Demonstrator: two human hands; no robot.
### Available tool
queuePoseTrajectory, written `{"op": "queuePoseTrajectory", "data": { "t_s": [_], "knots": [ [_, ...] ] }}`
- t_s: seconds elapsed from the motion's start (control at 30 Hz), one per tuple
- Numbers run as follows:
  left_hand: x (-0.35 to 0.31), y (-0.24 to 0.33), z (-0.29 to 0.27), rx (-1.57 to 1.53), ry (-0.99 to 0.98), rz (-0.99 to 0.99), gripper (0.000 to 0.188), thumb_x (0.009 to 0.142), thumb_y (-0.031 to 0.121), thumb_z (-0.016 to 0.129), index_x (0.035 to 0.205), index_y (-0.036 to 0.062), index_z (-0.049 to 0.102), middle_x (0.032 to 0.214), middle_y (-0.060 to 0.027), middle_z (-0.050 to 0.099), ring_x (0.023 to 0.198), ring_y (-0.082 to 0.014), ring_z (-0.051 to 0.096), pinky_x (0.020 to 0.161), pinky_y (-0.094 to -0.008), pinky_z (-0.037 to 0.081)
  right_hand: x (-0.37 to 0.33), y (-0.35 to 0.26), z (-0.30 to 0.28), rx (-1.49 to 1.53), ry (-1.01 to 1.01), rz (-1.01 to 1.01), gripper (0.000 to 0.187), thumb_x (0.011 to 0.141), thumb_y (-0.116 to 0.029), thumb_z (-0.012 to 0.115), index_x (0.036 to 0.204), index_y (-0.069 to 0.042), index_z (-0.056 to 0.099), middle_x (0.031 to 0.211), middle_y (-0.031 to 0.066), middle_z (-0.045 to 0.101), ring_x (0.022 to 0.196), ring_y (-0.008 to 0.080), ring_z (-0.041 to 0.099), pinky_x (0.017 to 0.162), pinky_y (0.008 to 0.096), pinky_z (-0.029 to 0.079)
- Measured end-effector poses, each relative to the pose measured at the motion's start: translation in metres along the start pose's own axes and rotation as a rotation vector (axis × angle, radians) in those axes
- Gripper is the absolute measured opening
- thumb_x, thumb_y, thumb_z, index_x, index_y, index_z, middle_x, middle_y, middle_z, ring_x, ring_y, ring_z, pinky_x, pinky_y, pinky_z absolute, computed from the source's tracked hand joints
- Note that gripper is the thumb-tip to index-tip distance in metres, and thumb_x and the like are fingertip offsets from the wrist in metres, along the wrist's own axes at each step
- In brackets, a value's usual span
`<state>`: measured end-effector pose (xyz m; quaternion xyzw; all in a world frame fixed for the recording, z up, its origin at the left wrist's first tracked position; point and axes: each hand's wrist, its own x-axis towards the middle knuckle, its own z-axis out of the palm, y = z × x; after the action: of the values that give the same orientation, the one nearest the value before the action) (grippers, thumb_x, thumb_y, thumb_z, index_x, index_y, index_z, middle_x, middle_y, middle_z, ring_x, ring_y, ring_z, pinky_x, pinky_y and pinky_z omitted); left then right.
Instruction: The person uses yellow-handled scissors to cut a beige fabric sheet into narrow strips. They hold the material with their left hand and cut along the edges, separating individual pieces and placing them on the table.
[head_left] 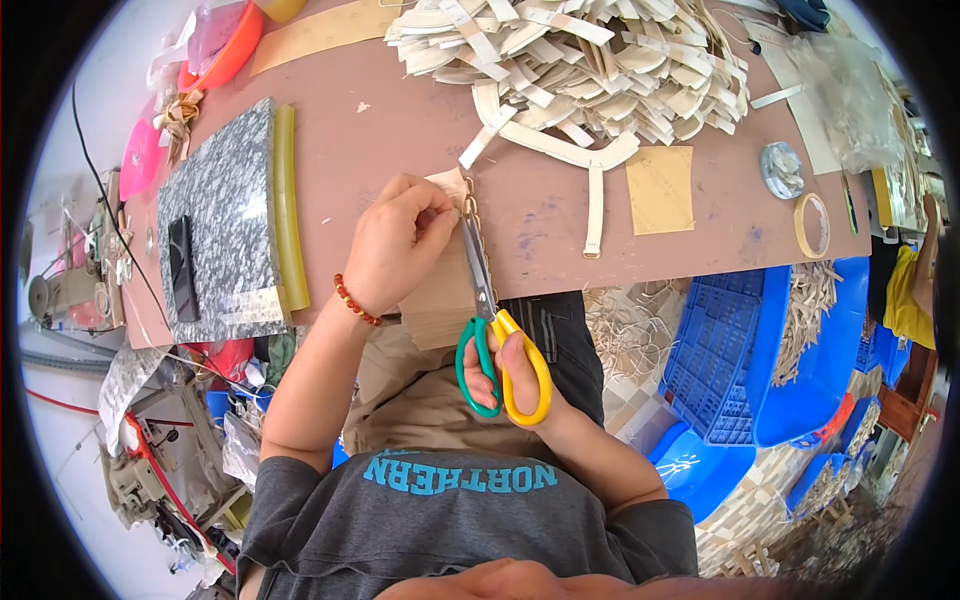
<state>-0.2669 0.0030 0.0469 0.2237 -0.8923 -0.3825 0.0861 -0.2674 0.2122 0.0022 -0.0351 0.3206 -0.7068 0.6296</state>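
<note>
Pinched between the fingers of my left hand [400, 240] is the top of a tan sheet-like piece [445, 285], which hangs over the table's near edge. Small brass-coloured rings [470, 200] run along its right side. My right hand [530, 385] grips a pair of scissors [485, 295] with one green and one yellow handle loop. The scissor blades point away from me, lying close together beside the rings, just right of my left fingers. Whether the blade tips touch the piece cannot be told.
Cream straps heap [570, 70] at the table's back, a longer strap [550, 145] in front. A tan square [660, 190] and tape roll [812, 225] lie right. A speckled stone slab [225, 190] bearing a black oblong object [181, 270] lies left. Blue crates [715, 350] stand below right.
</note>
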Motion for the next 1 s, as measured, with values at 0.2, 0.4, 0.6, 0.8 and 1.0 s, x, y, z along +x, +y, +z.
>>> {"op": "queuePoseTrajectory", "data": {
  "t_s": [0.2, 0.4, 0.6, 0.8, 1.0],
  "knots": [
    [0.001, 0.000, 0.002, 0.005, 0.016, -0.032, 0.010, 0.082, 0.010, 0.063, 0.084, -0.0001, 0.062, 0.083, -0.0104, 0.057, 0.065, -0.0191, 0.057, 0.062, -0.0307, 0.048, -0.005, 0.002, -0.001, -0.013, -0.011, 0.032, 0.072, 0.086, -0.073, 0.031, 0.097, -0.003, 0.047, 0.065, 0.0019, 0.043, 0.052, 0.0095, 0.039, 0.048, 0.0223, 0.034],
    [0.001, 0.000, 0.000, 0.003, 0.010, -0.005, 0.009, 0.082, 0.008, 0.063, 0.083, -0.0003, 0.062, 0.086, -0.0104, 0.057, 0.065, -0.0184, 0.058, 0.062, -0.0302, 0.048, 0.006, 0.000, 0.006, 0.019, 0.042, 0.025, 0.073, 0.085, -0.074, 0.032, 0.097, -0.003, 0.048, 0.064, 0.0016, 0.042, 0.051, 0.0094, 0.038, 0.048, 0.0223, 0.034],
    [-0.003, 0.002, 0.002, -0.031, 0.046, 0.027, 0.008, 0.081, 0.006, 0.062, 0.082, -0.0017, 0.060, 0.103, -0.0113, 0.059, 0.066, -0.0179, 0.060, 0.064, -0.0291, 0.050, 0.024, 0.005, 0.011, 0.245, 0.024, -0.019, 0.061, 0.089, -0.066, 0.037, 0.094, -0.006, 0.047, 0.063, -0.0004, 0.039, 0.053, 0.0089, 0.036, 0.049, 0.0228, 0.033],
    [-0.005, -0.001, 0.004, -0.068, 0.060, 0.023, 0.007, 0.082, 0.005, 0.061, 0.083, -0.0022, 0.059, 0.105, -0.0106, 0.059, 0.066, -0.0181, 0.059, 0.064, -0.0289, 0.050, 0.028, 0.007, 0.013, 0.144, 0.093, -0.008, 0.075, 0.080, -0.079, 0.030, 0.086, -0.006, 0.048, 0.059, 0.0000, 0.039, 0.045, 0.0078, 0.034, 0.041, 0.0205, 0.030],
    [-0.005, -0.006, 0.000, -0.141, 0.001, 0.003, 0.006, 0.084, 0.002, 0.058, 0.086, -0.0033, 0.059, 0.110, -0.0098, 0.057, 0.071, -0.0105, 0.056, 0.065, -0.0238, 0.047, 0.029, 0.003, 0.011, 0.104, 0.091, -0.016, 0.075, 0.081, -0.078, 0.030, 0.086, -0.006, 0.049, 0.059, 0.0004, 0.040, 0.044, 0.0077, 0.034, 0.041, 0.0205, 0.031]
  ]
}}
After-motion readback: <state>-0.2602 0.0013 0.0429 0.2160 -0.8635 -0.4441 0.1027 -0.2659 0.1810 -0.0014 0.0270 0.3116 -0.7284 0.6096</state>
